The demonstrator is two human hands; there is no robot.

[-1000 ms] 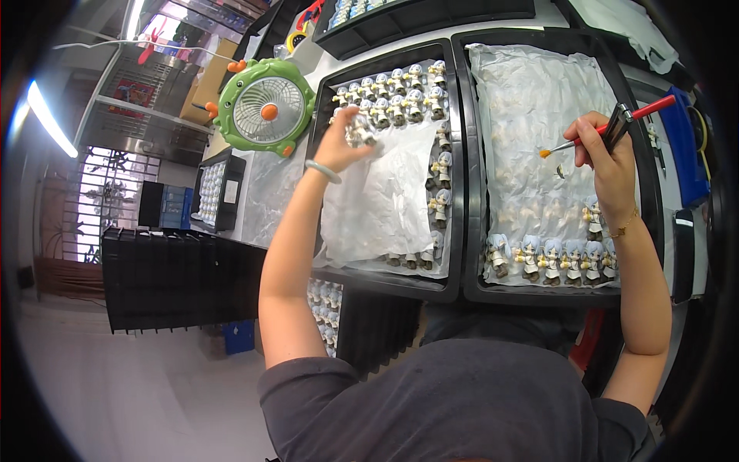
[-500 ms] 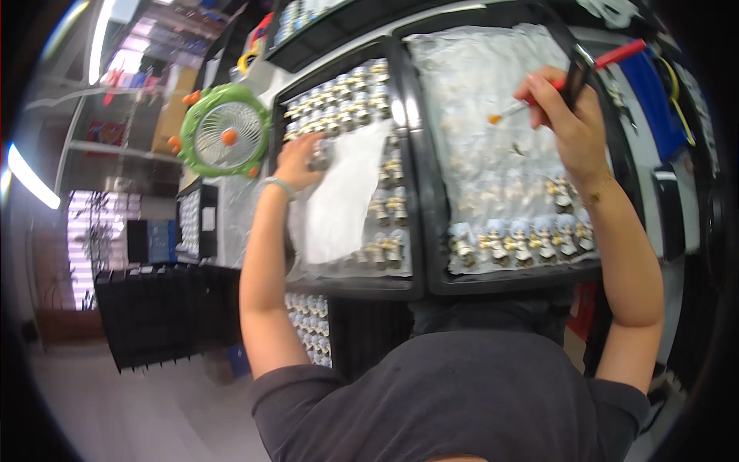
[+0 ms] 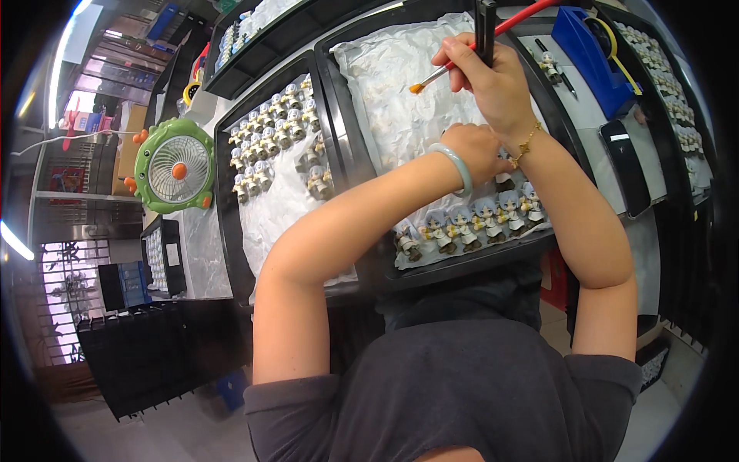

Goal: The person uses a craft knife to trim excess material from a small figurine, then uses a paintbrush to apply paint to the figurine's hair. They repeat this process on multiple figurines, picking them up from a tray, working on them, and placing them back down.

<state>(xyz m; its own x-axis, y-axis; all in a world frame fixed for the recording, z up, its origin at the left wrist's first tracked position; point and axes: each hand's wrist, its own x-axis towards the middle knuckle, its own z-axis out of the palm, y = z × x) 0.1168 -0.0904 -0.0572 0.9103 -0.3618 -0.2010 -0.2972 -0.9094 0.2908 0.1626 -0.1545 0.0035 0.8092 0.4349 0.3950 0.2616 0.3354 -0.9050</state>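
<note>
My right hand [image 3: 493,85] is closed around a red-handled paintbrush [image 3: 526,17] with an orange tip, held over the right tray [image 3: 356,108]. A black stick-like tool [image 3: 484,31] stands up from the same grip; its kind is unclear. My left hand [image 3: 471,152] crosses under my right wrist, its fingers curled at a small figurine [image 3: 504,183] whose base shows below. The wrist hides most of those fingertips. In front of it, a row of pale-blue-haired figurines [image 3: 486,219] stands on crumpled white sheeting.
The left tray [image 3: 224,223] holds several more figurines [image 3: 269,127] in rows. A green fan [image 3: 175,167] stands to its left. On the right lie a blue tape dispenser [image 3: 589,54], a dark phone [image 3: 625,169] and a figurine [image 3: 549,68] beside a black pen [image 3: 568,83].
My left hand has left the left tray and reached right, to the figurine in the right tray. My right hand still holds the brush. The whole view has shifted.
</note>
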